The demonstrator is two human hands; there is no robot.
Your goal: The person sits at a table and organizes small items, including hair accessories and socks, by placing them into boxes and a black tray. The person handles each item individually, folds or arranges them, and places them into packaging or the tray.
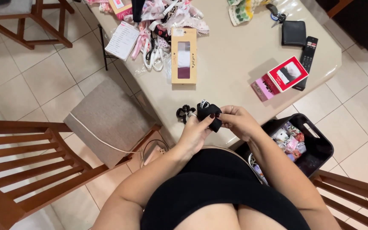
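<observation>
Black fabric piece (209, 114) sits pinched between our two hands above the near edge of the beige table (231, 55), long axis running roughly up-down in view, tilted slightly. Left hand (196, 130) grips it from below-left, fingers closed on the lower end. Right hand (239, 121) closes on it from the right, thumb side touching the cloth; both equally near. Just left of it, touching the left fingers, a small black curled clip-like item (184, 112), kind unclear.

Single head-worn view, looks steeply down past the wearer's chest, close over the counter (231, 55) edge and floor.
</observation>
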